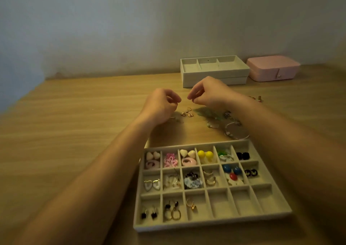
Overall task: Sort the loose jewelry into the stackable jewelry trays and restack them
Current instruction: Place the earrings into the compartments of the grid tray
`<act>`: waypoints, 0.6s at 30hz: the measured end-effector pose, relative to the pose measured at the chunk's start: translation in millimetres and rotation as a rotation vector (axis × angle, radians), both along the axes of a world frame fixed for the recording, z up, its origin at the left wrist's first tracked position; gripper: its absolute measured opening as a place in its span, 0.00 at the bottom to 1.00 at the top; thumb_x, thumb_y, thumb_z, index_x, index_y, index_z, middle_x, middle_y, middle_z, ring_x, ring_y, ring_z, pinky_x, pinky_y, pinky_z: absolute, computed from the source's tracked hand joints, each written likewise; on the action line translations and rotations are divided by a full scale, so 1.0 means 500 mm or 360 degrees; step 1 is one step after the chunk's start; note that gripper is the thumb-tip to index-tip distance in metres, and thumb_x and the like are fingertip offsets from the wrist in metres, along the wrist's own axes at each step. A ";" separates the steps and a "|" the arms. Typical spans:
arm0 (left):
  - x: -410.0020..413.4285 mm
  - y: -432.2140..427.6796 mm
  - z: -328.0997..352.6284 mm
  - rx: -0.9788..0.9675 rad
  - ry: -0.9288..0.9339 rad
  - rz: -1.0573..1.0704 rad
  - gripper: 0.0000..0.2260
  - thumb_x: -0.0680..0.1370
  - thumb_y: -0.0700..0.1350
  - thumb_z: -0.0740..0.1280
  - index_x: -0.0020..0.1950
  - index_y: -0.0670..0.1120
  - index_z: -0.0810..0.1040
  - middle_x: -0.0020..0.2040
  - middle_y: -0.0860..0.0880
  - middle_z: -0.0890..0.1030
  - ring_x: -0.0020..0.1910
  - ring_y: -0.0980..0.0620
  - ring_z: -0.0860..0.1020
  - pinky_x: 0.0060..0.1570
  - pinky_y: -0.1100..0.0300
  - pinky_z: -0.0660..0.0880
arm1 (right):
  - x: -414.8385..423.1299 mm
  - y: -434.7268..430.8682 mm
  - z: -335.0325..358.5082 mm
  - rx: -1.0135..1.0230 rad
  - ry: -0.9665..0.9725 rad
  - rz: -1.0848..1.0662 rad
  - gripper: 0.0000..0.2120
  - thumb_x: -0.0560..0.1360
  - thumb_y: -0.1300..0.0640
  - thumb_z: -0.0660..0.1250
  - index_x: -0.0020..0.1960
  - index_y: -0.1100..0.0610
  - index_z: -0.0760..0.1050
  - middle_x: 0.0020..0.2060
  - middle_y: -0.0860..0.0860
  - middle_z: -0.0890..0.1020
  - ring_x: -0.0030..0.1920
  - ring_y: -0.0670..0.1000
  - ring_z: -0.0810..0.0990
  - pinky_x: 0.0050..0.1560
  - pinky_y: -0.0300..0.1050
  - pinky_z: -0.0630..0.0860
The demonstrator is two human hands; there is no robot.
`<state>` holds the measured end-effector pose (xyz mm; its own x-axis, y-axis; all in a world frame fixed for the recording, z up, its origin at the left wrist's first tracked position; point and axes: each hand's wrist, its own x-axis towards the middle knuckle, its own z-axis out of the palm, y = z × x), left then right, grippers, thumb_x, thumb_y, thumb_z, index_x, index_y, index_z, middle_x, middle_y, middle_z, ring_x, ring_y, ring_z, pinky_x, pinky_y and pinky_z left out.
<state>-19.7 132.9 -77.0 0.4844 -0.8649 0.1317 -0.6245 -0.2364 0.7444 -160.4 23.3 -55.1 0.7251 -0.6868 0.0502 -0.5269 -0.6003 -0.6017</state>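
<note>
The left hand (161, 104) and the right hand (209, 93) hover over the worktop (74, 123), and their curled fingers (191, 96) almost meet. On each hand the thumb and forefinger are narrow, as in a pinch, but I cannot tell if they hold something. Just below the fingers lie small gold earrings (187, 112), and more loose jewelry (231, 122) lies to their right. The compartment tray (211, 224), partly filled, sits nearer the person than the fingers. The stacked trays (215, 76) and a pink box (273, 68) stand beyond them.

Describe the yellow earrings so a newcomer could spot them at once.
Find the compartment tray nearest the camera. In its far row, fourth cell from the left, sit the yellow earrings. Only they are round yellow balls, between pale hearts and a green piece.
</note>
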 end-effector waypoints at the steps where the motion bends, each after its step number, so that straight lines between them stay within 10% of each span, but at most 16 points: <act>1: 0.004 -0.006 -0.007 -0.0017 0.0011 0.0003 0.09 0.79 0.38 0.68 0.47 0.53 0.81 0.46 0.51 0.81 0.45 0.55 0.79 0.40 0.65 0.74 | 0.004 -0.007 0.000 -0.0026 0.0038 0.0032 0.10 0.79 0.63 0.70 0.56 0.51 0.84 0.50 0.46 0.82 0.50 0.44 0.80 0.42 0.33 0.74; 18: 0.032 -0.007 -0.028 -0.0014 0.0179 -0.0147 0.07 0.78 0.39 0.70 0.48 0.51 0.82 0.49 0.46 0.84 0.45 0.51 0.80 0.50 0.57 0.78 | 0.009 -0.018 -0.020 -0.0117 0.0221 0.0233 0.02 0.76 0.57 0.74 0.48 0.51 0.83 0.44 0.46 0.83 0.47 0.46 0.81 0.48 0.42 0.78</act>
